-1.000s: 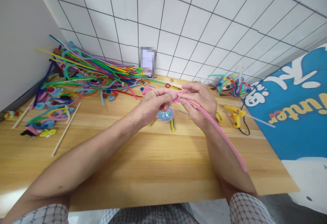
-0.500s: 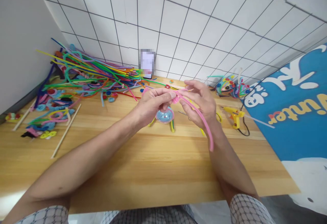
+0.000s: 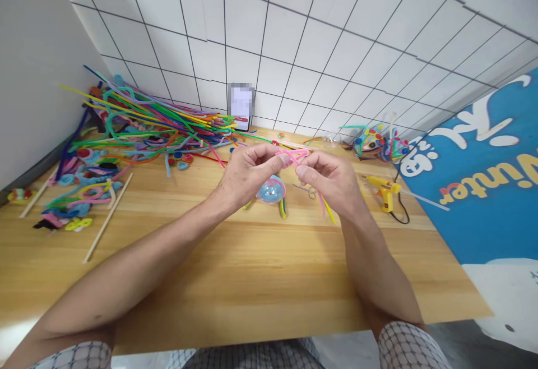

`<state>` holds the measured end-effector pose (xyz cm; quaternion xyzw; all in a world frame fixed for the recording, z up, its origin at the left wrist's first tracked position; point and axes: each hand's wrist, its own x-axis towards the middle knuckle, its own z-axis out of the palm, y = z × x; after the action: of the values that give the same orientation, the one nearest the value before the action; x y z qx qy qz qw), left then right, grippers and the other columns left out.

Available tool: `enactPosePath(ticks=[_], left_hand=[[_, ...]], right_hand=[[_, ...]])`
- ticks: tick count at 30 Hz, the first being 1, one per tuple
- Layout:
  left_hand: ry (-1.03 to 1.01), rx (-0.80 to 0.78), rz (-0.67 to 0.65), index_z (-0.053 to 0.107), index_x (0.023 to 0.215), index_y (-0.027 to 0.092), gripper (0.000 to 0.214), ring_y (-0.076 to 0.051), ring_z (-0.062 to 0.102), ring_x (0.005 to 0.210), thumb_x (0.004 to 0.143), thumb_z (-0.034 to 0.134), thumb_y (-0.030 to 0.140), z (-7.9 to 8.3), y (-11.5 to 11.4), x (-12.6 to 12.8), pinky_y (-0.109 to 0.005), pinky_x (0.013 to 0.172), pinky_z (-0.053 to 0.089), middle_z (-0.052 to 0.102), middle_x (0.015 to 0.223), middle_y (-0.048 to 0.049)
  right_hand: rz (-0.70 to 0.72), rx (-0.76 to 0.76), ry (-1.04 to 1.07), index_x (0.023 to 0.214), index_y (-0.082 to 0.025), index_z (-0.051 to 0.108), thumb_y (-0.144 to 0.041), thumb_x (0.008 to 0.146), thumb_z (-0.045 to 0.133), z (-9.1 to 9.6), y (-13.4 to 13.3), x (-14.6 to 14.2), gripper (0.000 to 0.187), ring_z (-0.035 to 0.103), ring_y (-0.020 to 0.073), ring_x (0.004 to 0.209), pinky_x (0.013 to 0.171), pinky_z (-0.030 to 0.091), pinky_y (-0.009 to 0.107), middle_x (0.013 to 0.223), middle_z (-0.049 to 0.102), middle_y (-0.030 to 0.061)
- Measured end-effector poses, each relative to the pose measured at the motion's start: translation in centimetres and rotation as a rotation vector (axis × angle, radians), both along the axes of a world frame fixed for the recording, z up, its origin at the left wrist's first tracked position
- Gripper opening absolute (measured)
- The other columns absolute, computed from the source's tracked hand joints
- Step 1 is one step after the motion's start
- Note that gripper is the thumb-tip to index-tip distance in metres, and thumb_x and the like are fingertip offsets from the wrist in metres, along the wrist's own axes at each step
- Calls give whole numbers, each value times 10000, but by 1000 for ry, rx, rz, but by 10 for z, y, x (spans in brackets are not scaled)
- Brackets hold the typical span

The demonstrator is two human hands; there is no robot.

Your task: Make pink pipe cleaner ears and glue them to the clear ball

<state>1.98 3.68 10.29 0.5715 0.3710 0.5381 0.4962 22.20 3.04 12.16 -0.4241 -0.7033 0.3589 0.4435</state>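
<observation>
Both hands pinch a pink pipe cleaner (image 3: 301,153), bent into a narrow loop between them above the table. My left hand (image 3: 252,175) is closed on its left part, thumb pressed against the fingers. On the right part, my right hand (image 3: 325,175) is closed too, and a loose pink end hangs below it. Beneath the hands stands a clear bowl-like piece with a blue inside and pink rim (image 3: 271,189), with yellow-green pipe cleaner legs (image 3: 283,208). A pair of scissors (image 3: 310,193) lies beside it, partly covered by my right hand.
A heap of coloured pipe cleaners (image 3: 168,119) fills the back left, with small craft pieces (image 3: 75,201) and wooden sticks (image 3: 108,217) in front. A phone (image 3: 241,105) leans on the tiled wall. To the right are a yellow glue gun (image 3: 387,194) and decorated balls (image 3: 372,143).
My right hand has turned and closed into a pinch. The pink pipe cleaner's long end, which lay across my right wrist, now hangs below the hand, and a loop shows between the hands.
</observation>
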Motion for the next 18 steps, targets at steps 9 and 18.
enactPosePath(ticks=[9,18], left_hand=[[-30,-77,-98,752,762,176,399,-98,499,572,747,889,551,2,3,1,-234,546,424,661,669,8],[-12,-81,-113,750,764,184,419,-106,517,575,738,893,577,0,5,0,-247,548,418,679,676,3]], right_hand=[[-6,12,34,677,-223,632,-354,845,777,-12,5,-6,257,510,138,648,621,412,291,675,624,-26],[-13,56,-41,720,-217,651,-357,883,765,-12,6,-5,244,481,125,613,592,389,285,648,603,-40]])
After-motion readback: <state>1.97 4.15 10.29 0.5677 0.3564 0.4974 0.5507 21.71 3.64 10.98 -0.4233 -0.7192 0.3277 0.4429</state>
